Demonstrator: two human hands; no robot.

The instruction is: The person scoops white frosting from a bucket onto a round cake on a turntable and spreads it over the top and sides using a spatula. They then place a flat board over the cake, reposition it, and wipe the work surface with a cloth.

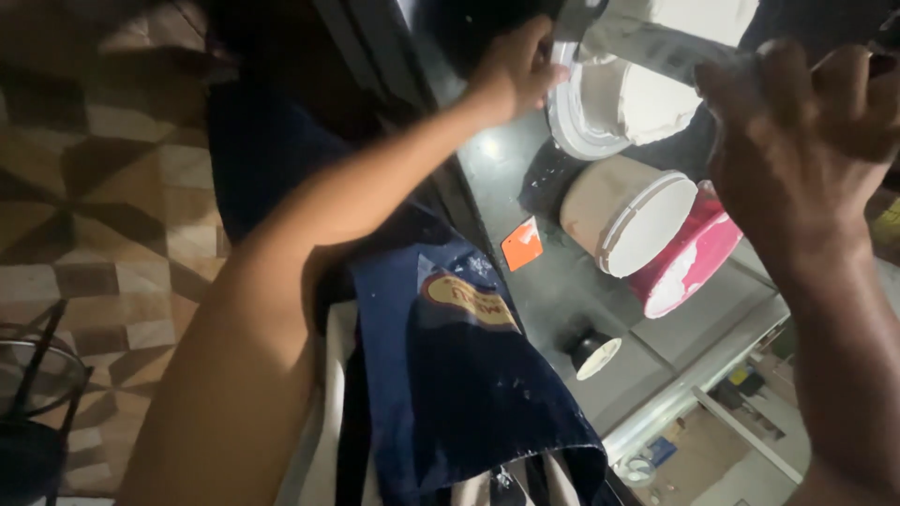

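My left hand [516,70] reaches up and grips the rim of a white bucket [574,126] that holds thick white paste. My right hand [806,131] is closed around the handle end of a broad flat metal blade [647,42]. The blade stretches over the bucket's mouth, with a lump of white paste [698,14] above it. The fingers hide the handle. The light is dim and both hands look dark against the paste.
A beige bucket with a white lid [623,215] and a pink bucket [694,258] lie on the grey counter [553,290]. An orange scraper [521,244] and a small dark cup [595,354] sit nearby. Dark blue cloth [450,365] hangs at my front. Patterned floor tiles [103,187] and a metal stool [33,394] are at left.
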